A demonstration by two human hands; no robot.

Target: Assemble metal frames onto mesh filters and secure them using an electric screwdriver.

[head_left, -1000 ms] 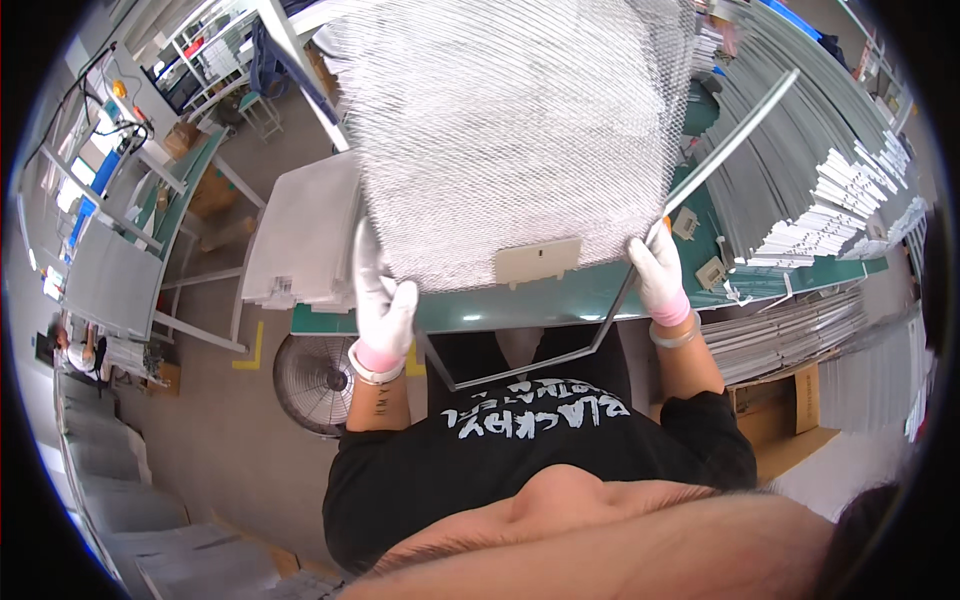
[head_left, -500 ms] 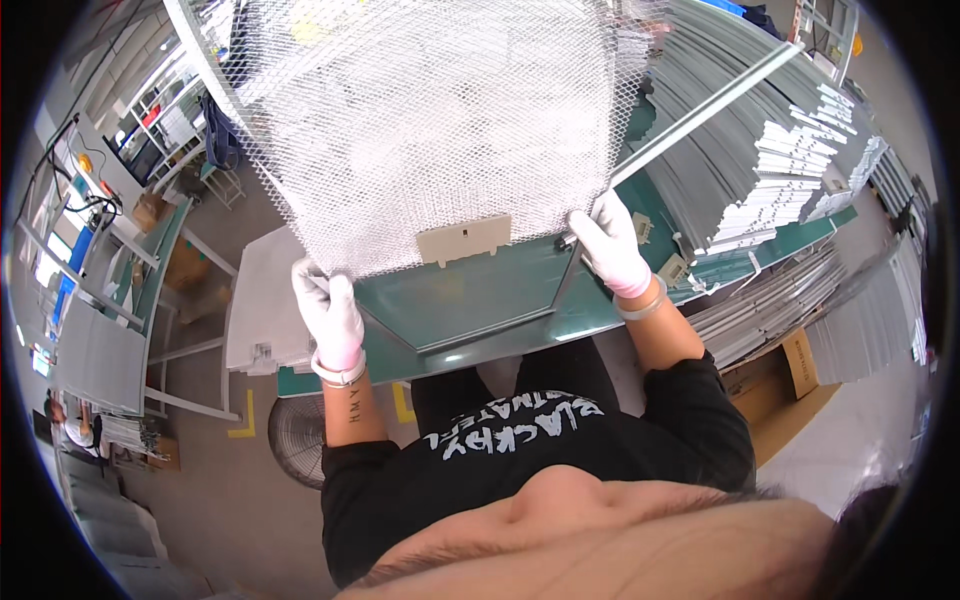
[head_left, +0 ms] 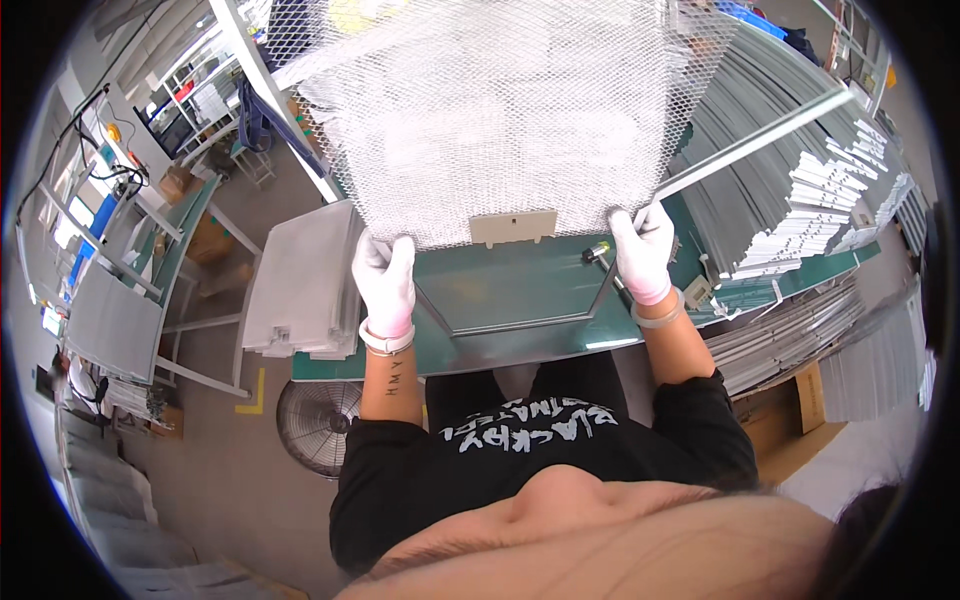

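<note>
A silvery expanded-metal mesh sheet (head_left: pixel 500 130) is raised in front of me, its lower edge toward my body. My gloved left hand (head_left: pixel 385 283) is closed on its lower left corner, thumb on top. At the lower right corner, my gloved right hand (head_left: pixel 642 252) pinches the edge the same way. A small beige plate (head_left: pixel 513 226) shows at the middle of the lower edge; whether it is fixed to the mesh I cannot tell. Below lies a thin metal frame (head_left: pixel 525 326) on the green table (head_left: pixel 480 355), its far part hidden. Beside my right hand is a short dark-headed tool (head_left: pixel 595 252).
A long pale metal strip (head_left: pixel 750 145) slants from near my right hand over stacked grey strips (head_left: pixel 770 170). Flat pale sheets (head_left: pixel 303 285) are stacked at left. A floor fan (head_left: pixel 318 425) stands below the table's left end, and a cardboard box (head_left: pixel 790 445) at right.
Both hands and the mesh sheet appear farther right and slightly higher in view. The surroundings have also shifted right, so my head has turned somewhat. My grip looks unchanged.
</note>
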